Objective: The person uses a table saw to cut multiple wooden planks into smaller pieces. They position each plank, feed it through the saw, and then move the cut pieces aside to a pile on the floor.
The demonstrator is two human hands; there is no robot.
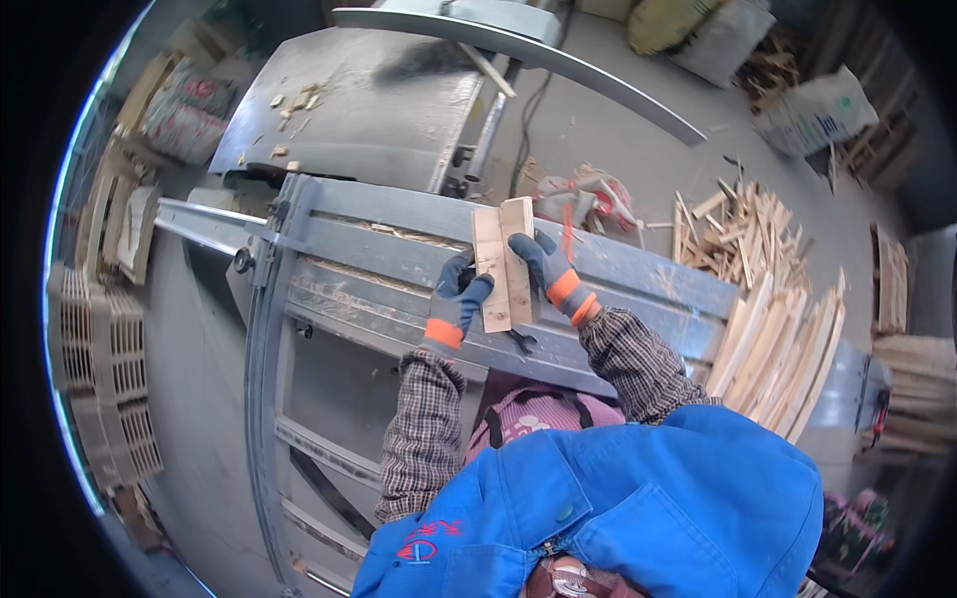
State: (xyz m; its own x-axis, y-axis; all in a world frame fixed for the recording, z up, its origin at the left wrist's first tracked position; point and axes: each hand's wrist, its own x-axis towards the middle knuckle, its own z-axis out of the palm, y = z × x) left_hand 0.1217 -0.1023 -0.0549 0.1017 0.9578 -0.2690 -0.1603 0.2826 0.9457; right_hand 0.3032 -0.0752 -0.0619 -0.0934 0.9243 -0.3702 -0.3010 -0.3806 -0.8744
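Two short pale wooden boards stand side by side in front of me, over a grey slatted metal machine table (628,261). My left hand (461,299), in a grey-blue glove with an orange cuff, is closed on the left board (489,249), its thumb lying across the lower face. My right hand (546,269), gloved alike, grips the right board (517,224) by its upper right side. The boards' long edges meet or nearly meet. Just below them a dark open-ended wrench (521,341) lies on the slats.
Long wooden strips (778,344) are stacked at the right, beside a heap of offcuts (748,234). Beyond the slats is a metal saw table (369,110) with wood scraps and a long metal rail (558,62). Plastic crates (100,344) stand at the left; a filled sack (817,112) sits far right.
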